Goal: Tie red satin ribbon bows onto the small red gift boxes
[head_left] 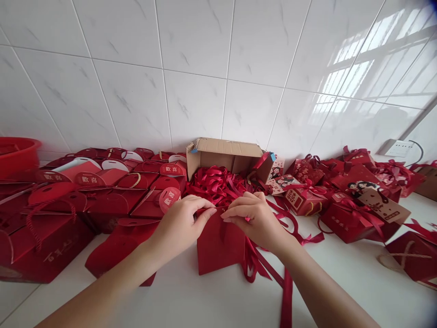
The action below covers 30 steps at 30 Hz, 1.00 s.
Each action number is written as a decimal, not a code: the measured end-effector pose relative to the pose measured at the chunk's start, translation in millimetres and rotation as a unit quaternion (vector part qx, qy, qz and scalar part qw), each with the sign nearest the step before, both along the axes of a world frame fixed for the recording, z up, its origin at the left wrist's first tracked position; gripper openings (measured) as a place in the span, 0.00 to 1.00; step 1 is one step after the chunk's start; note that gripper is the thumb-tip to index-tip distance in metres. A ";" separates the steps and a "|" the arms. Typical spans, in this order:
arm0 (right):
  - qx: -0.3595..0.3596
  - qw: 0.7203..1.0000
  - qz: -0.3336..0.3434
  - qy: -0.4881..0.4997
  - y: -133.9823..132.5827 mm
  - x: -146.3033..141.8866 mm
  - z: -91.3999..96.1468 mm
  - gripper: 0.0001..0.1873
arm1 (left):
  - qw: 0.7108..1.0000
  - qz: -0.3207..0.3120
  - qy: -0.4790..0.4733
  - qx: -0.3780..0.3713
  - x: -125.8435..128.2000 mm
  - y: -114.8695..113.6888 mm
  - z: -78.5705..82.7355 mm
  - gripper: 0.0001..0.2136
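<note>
A plain red gift box point(220, 250) stands on the white surface in front of me, its flat side facing me. At its top edge, my left hand point(186, 218) is closed in a pinch, thumb against the fingers. Close beside it, my right hand point(254, 216) pinches at the same edge, its fingertips nearly meeting the left ones. Any small piece between the fingertips is too small to make out. Directly behind the box lies a heap of dark red satin ribbons point(213, 180), spilling from an open cardboard box point(228, 146). Loose ribbon point(287, 296) trails forward past my right wrist.
Red boxes with rope handles point(51, 241) crowd the left side, below a red basin point(18, 157). On the right sit several ribbon-tied red boxes point(351, 221). A white power strip point(396, 148) rests against the tiled wall point(194, 105).
</note>
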State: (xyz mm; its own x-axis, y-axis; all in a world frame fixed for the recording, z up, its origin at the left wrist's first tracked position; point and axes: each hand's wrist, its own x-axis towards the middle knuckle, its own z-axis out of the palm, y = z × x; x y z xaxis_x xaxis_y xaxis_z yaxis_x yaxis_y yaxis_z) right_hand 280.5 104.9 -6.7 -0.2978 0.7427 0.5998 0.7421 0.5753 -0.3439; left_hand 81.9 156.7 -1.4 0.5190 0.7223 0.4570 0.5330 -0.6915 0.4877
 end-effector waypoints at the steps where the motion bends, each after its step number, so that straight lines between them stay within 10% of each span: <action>1: 0.006 1.000 -0.003 -0.002 -0.6 -0.7 -0.1 0.07 | 1.000 -0.004 0.002 -0.001 -0.1 -0.1 0.0 0.10; 14: 0.067 0.992 -0.103 0.023 -6.4 -8.2 -0.6 0.03 | 0.999 -0.041 0.014 -0.010 -1.0 -4.9 2.3 0.10; 20: -0.067 0.988 -0.033 0.134 8.5 -5.1 -7.3 0.03 | 0.998 -0.046 0.037 0.032 0.7 -8.8 0.8 0.07; 30: 0.049 0.987 -0.006 0.154 11.7 -14.1 -20.1 0.09 | 0.987 0.069 0.027 0.140 15.9 -13.4 -26.0 0.11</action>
